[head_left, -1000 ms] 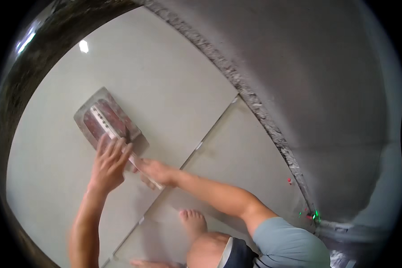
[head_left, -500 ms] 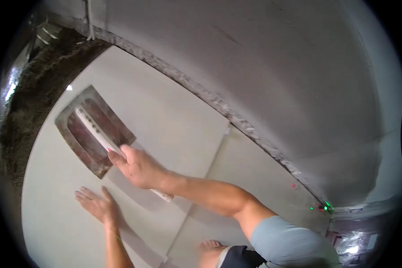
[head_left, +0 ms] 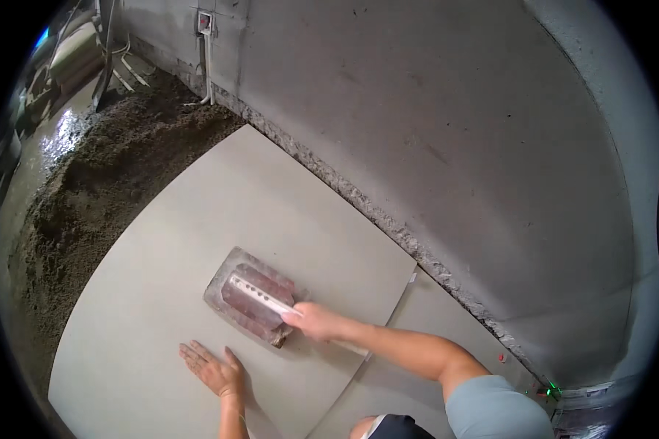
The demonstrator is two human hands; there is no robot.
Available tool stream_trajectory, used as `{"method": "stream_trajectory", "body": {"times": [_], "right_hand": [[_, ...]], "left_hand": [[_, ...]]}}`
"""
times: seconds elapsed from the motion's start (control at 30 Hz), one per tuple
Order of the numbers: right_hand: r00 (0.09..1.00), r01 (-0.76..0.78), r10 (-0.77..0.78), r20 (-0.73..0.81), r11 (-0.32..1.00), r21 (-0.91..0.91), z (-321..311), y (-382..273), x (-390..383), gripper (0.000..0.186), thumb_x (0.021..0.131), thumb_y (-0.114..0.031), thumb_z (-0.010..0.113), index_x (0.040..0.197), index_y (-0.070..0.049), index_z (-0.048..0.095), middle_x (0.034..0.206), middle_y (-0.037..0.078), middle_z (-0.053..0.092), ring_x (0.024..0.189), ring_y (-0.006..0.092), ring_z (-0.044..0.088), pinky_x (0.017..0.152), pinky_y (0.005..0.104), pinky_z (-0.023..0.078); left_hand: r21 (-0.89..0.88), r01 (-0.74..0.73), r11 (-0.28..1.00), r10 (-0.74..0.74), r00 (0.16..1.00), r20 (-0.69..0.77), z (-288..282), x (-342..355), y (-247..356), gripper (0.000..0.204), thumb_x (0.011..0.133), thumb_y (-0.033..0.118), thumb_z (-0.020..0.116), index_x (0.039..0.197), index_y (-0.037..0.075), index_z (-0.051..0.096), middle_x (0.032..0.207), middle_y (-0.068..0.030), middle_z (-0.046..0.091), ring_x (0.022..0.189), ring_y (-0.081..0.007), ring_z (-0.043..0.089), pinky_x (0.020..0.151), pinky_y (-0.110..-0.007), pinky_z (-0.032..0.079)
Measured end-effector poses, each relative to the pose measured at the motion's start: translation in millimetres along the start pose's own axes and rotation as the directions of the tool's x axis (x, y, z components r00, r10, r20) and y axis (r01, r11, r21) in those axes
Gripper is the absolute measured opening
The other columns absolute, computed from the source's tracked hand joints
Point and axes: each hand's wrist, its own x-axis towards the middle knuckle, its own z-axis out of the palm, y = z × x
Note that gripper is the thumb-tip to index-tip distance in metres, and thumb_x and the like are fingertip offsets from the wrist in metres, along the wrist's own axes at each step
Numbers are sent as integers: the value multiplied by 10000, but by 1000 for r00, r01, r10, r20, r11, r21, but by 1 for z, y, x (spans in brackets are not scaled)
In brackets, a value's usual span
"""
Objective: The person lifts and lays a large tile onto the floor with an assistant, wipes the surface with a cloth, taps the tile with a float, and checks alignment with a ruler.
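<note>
My right hand [head_left: 316,322] is closed round the pale, holed handle of a tile tamper [head_left: 255,296], whose broad, worn rectangular head is reddish-brown and grey. The head is at or just above a large cream floor tile [head_left: 198,219]; I cannot tell if it touches. On the same tile, nearer to me, my left hand [head_left: 216,369] lies flat and empty, its fingers apart. A second cream tile [head_left: 447,322] adjoins on the right along a straight joint. A small pale piece [head_left: 413,277] sits at the joint's far end.
Loose dark mortar [head_left: 102,175] borders the tile at the left. A grey wall [head_left: 417,132] rises beyond a rough gap along the far edge. An electrical box [head_left: 206,23] with pipes is at the upper left. Small green lights [head_left: 549,390] glow at the lower right.
The tile tamper has come down and moved from near the tile's left edge towards its middle. My left hand still lies spread on the tile. The view has shifted, showing more mortar and wall.
</note>
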Motion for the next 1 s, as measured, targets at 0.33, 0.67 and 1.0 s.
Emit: {"method": "stream_trajectory", "body": {"times": [0.33, 0.67, 1.0], "right_hand": [[902, 357, -340, -268, 934, 17, -45, -167, 86, 511, 1017, -490, 417, 938, 3, 526, 793, 253, 646, 792, 431, 639, 699, 479, 490], [959, -274, 246, 139, 932, 240, -75, -74, 72, 656, 989, -594, 409, 801, 23, 531, 759, 118, 660, 742, 285, 636, 725, 428, 524], [963, 26, -40, -267, 998, -54, -33, -47, 52, 503, 1041, -428, 373, 954, 19, 588, 863, 237, 665, 778, 384, 666, 660, 473, 521]], "left_hand": [[40, -67, 997, 67, 998, 19, -6, 1, 3, 833, 937, 418, 484, 1499, -110, 170, 1578, -325, 108, 1478, -456, 101, 1204, -504, 115], [-41, -26, 999, 29, 997, 66, -22, 4, 7, 833, 917, 373, 508, 1494, -122, 168, 1580, -327, 92, 1486, -442, 70, 1213, -485, 96], [10, -66, 998, 64, 994, 92, -16, 3, 3, 818, 930, 380, 498, 1497, -110, 170, 1566, -342, 121, 1470, -471, 112, 1203, -509, 140]]}}
